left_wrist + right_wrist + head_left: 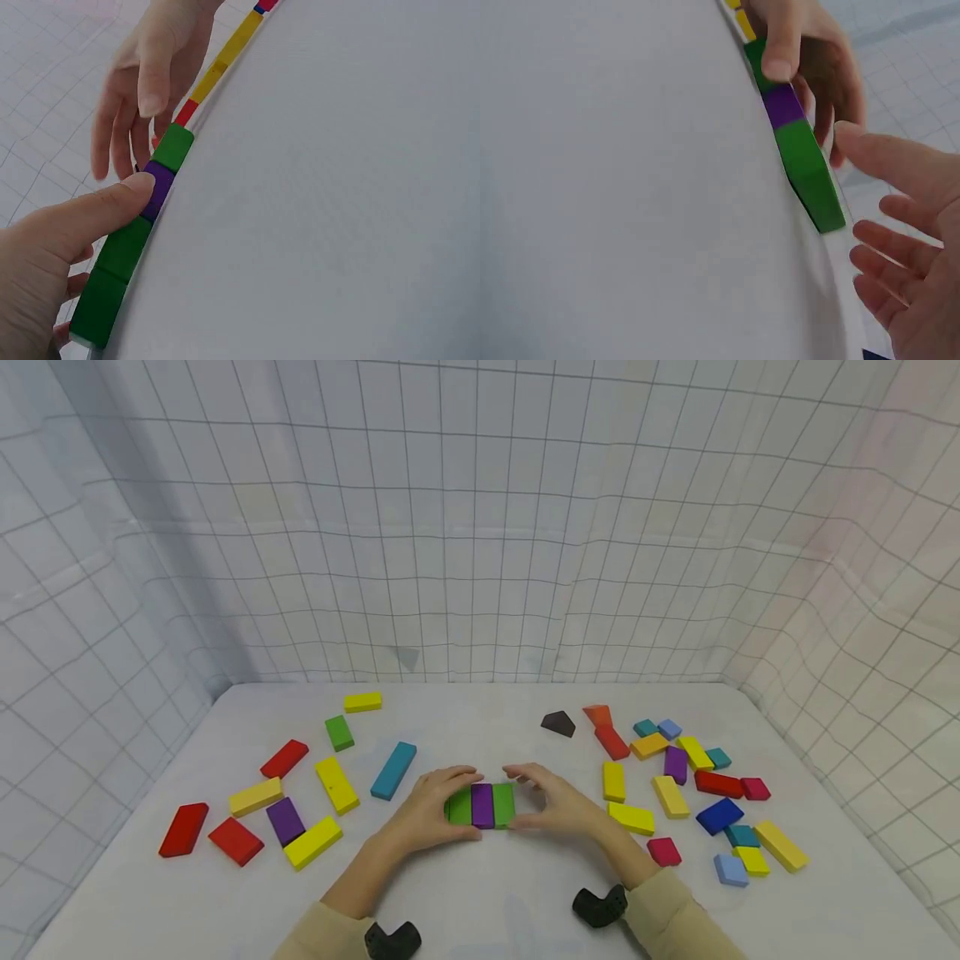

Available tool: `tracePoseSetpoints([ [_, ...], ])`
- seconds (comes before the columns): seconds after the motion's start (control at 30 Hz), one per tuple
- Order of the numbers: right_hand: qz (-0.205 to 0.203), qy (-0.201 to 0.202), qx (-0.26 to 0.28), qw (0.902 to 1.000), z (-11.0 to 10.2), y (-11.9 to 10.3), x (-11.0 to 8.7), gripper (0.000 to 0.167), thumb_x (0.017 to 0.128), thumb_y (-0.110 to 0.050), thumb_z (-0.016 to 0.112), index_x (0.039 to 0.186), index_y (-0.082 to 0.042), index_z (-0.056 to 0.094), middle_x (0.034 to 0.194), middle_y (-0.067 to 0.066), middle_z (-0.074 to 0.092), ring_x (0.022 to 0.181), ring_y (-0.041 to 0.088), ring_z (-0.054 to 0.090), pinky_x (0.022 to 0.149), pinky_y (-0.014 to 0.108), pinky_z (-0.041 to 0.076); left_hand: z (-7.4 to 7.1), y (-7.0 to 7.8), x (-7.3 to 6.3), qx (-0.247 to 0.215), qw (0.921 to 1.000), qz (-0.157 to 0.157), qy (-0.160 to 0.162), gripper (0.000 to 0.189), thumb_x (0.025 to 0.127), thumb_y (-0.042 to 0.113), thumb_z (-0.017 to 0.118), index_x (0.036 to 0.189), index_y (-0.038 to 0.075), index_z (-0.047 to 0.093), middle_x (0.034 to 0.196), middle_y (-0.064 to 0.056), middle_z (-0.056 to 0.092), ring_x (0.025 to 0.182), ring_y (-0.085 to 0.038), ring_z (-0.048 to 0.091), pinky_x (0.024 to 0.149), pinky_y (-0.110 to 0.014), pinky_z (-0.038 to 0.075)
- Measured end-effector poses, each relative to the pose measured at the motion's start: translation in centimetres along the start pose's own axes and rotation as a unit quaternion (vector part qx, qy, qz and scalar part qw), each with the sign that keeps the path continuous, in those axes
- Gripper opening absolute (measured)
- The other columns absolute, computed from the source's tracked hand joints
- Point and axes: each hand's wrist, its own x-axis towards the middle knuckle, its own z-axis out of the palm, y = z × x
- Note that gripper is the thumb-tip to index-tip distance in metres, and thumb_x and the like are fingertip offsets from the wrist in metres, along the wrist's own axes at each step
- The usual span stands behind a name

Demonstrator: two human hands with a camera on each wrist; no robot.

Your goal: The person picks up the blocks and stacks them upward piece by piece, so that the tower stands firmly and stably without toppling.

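Three wooden blocks stand side by side in a row on the table: a left green block (458, 808), a purple block (482, 806) and a right green block (504, 804). My left hand (429, 808) grips the left green block from the left, fingers along the far side. In the left wrist view, its thumb overlaps the near face of the purple block (159, 191). Around the row's right end, my right hand (561, 802) is held with fingers spread and loosely bent. The right wrist view shows a gap between this hand and the right green block (810, 172).
Red, yellow, green and purple blocks lie scattered on the left, with a long blue block (393, 770) closest to the row. Many coloured blocks lie on the right, including a yellow block (631, 818) beside my right forearm. A dark block (558, 723) lies farther back.
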Motion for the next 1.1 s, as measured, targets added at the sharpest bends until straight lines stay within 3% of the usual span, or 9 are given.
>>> tracePoseSetpoints([
  [0.17,0.018,0.062,-0.004,0.9979,-3.0,1.0,-2.9,0.059,0.079,-0.023,0.072,0.130,-0.008,0.046,0.125,0.011,0.052,0.109,0.027,0.050,0.089,0.045,0.044,-0.7,-0.8,-1.9,-0.030,0.9990,-0.016,0.028,0.068,0.069,0.036,0.078,0.127,0.012,0.052,0.134,-0.009,0.045,0.123,-0.032,0.040,0.098,-0.053,0.033],
  [0.3,0.053,0.111,-0.043,0.9915,-5.1,2.6,-6.4,0.052,0.078,-0.022,0.072,0.125,-0.011,0.051,0.118,0.008,0.057,0.103,0.024,0.053,0.085,0.038,0.048,-1.3,-1.4,-3.6,-0.050,0.9967,-0.040,0.050,0.063,0.071,0.031,0.078,0.125,0.010,0.054,0.135,-0.013,0.043,0.124,-0.033,0.039,0.097,-0.051,0.037],
  [0.4,0.090,0.122,-0.069,0.9860,-6.0,3.7,-8.7,0.048,0.078,-0.022,0.073,0.121,-0.011,0.054,0.111,0.004,0.059,0.100,0.021,0.054,0.083,0.032,0.049,-1.5,-1.6,-4.6,-0.055,0.9950,-0.051,0.065,0.058,0.073,0.029,0.077,0.123,0.009,0.055,0.133,-0.013,0.045,0.122,-0.031,0.041,0.096,-0.049,0.039],
  [0.57,0.152,0.111,-0.068,0.9798,-6.9,4.3,-11.4,0.044,0.078,-0.024,0.072,0.117,-0.010,0.057,0.109,0.002,0.059,0.100,0.022,0.055,0.084,0.033,0.049,-1.4,-1.6,-5.1,-0.050,0.9943,-0.049,0.080,0.050,0.075,0.025,0.076,0.118,0.008,0.059,0.123,-0.007,0.051,0.114,-0.024,0.047,0.094,-0.044,0.042],
  [0.7,0.174,0.102,-0.077,0.9764,-7.2,4.4,-12.2,0.041,0.078,-0.024,0.072,0.115,-0.012,0.059,0.107,-0.002,0.060,0.098,0.018,0.055,0.085,0.024,0.047,-1.2,-1.5,-5.1,-0.044,0.9939,-0.053,0.086,0.046,0.075,0.023,0.076,0.116,0.009,0.061,0.116,-0.002,0.053,0.108,-0.020,0.050,0.092,-0.041,0.044],
  [0.8,0.170,0.097,-0.089,0.9766,-7.2,4.4,-12.4,0.036,0.079,-0.024,0.072,0.111,-0.012,0.062,0.103,-0.003,0.062,0.094,0.015,0.054,0.084,0.024,0.048,-1.1,-1.5,-5.1,-0.042,0.9938,-0.056,0.087,0.044,0.075,0.023,0.075,0.116,0.011,0.061,0.115,0.000,0.054,0.107,-0.019,0.050,0.091,-0.041,0.044],
  [0.93,0.159,0.090,-0.099,0.9781,-7.3,4.4,-12.4,0.032,0.080,-0.025,0.070,0.109,-0.012,0.063,0.101,-0.004,0.063,0.091,0.013,0.053,0.084,0.030,0.049,-1.1,-1.6,-5.1,-0.036,0.9938,-0.052,0.091,0.044,0.076,0.022,0.074,0.116,0.010,0.061,0.115,-0.001,0.054,0.107,-0.020,0.051,0.090,-0.041,0.045],
  [1.1,0.126,0.091,-0.081,0.9844,-7.0,4.3,-11.5,0.031,0.080,-0.025,0.070,0.108,-0.013,0.063,0.101,-0.004,0.062,0.090,0.011,0.054,0.081,0.023,0.049,-1.0,-1.7,-5.2,-0.030,0.9936,-0.049,0.097,0.042,0.077,0.020,0.074,0.115,0.010,0.061,0.114,-0.002,0.055,0.106,-0.019,0.051,0.090,-0.040,0.045],
])
